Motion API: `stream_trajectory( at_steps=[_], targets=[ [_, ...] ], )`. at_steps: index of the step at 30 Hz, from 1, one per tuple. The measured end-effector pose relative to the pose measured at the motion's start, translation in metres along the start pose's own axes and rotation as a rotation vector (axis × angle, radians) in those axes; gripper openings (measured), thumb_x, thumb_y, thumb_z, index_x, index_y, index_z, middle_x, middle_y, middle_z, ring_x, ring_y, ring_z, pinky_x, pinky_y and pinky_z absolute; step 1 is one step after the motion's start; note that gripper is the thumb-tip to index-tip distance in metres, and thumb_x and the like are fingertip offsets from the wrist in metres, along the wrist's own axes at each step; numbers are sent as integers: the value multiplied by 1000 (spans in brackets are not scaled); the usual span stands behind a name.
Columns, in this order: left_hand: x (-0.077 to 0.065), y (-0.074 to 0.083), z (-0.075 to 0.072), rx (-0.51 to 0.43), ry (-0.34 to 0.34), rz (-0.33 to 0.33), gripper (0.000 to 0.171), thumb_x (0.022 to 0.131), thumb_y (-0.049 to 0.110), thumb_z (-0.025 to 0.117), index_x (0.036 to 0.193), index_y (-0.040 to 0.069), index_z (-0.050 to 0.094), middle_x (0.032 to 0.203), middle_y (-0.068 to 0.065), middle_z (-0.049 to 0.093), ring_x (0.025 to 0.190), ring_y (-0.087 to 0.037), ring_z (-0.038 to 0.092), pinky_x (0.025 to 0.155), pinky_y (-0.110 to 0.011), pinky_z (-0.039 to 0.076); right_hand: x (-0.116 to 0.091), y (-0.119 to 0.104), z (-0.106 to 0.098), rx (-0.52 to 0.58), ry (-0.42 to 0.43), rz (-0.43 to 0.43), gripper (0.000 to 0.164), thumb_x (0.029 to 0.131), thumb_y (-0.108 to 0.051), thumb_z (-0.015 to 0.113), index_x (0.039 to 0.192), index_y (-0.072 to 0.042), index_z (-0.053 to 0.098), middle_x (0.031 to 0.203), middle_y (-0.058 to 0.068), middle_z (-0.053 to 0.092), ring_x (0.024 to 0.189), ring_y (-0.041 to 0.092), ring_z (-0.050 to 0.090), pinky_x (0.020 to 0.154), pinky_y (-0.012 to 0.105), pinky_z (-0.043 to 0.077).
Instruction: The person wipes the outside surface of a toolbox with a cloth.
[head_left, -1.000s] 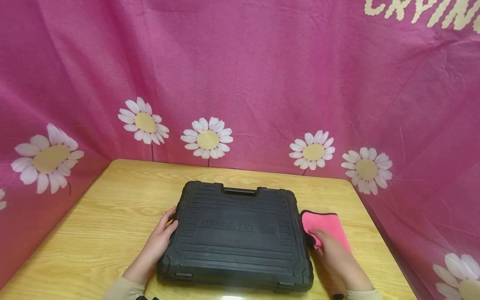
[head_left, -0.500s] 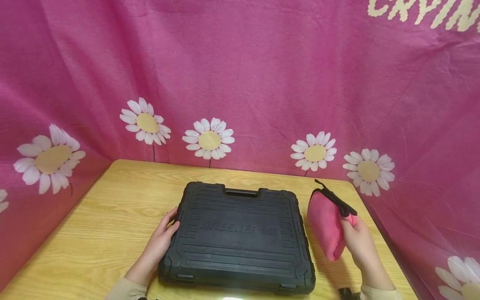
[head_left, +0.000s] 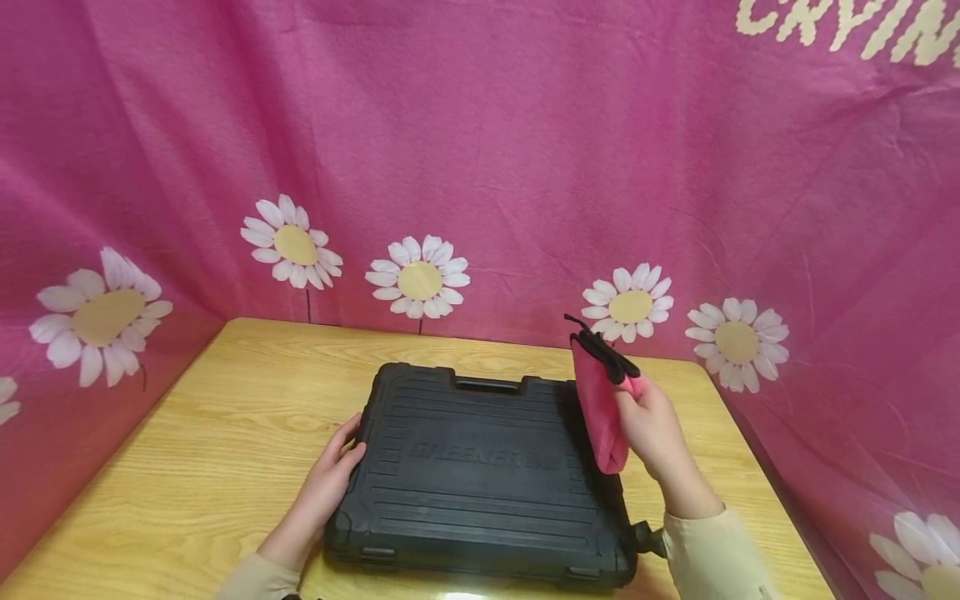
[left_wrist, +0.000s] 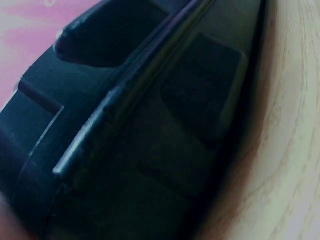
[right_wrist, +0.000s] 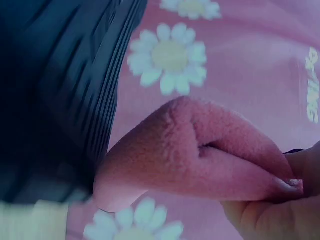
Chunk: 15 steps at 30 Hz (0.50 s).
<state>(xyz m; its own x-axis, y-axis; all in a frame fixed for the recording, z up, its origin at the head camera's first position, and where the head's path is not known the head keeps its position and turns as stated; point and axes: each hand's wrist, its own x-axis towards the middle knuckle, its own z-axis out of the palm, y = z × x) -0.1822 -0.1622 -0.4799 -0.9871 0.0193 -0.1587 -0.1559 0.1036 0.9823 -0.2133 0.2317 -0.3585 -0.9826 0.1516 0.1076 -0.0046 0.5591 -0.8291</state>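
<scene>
A black hard plastic case (head_left: 480, 479) with raised lettering lies flat on the table, its handle (head_left: 487, 385) at the far edge. Against the case's left side rests my left hand (head_left: 327, 479), fingers extended along it. In the left wrist view the case wall (left_wrist: 140, 130) fills most of the picture. My right hand (head_left: 654, 429) pinches a folded pink cloth (head_left: 597, 408) with black edging, raised over the case's right side. The right wrist view shows the soft cloth (right_wrist: 160, 155) doubled over, thumb and fingers (right_wrist: 280, 217) on its end.
The wooden table (head_left: 247, 400) extends to the left, behind and right of the case. A pink fabric backdrop (head_left: 510, 167) printed with daisies surrounds it on the far side and both flanks. A black strap (head_left: 648, 538) is at the right wrist.
My right hand has picked up the pink cloth from the table right of the case, lifted it and brought it leftward over the case. My left hand stays at the case's side.
</scene>
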Motion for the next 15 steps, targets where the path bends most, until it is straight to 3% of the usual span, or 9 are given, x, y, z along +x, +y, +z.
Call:
stream_trajectory(
  at_steps=[6, 15],
  targets=[
    [0, -1, 2, 10, 3, 4, 58, 112, 24, 41, 165, 12, 21, 171, -20, 16, 154, -46, 24, 122, -62, 25, 10, -25, 44, -123, -82, -142, 29, 102, -11, 54, 75, -7, 45, 62, 0, 40, 60, 17, 43, 56, 27, 36],
    [0, -1, 5, 9, 7, -1, 57, 112, 24, 41, 165, 12, 22, 171, -20, 16, 154, -47, 23, 123, -63, 23, 18, -54, 106, -277, -278, -254, 17, 100, -6, 58, 83, -7, 56, 69, 5, 52, 66, 19, 53, 60, 29, 45]
  ],
)
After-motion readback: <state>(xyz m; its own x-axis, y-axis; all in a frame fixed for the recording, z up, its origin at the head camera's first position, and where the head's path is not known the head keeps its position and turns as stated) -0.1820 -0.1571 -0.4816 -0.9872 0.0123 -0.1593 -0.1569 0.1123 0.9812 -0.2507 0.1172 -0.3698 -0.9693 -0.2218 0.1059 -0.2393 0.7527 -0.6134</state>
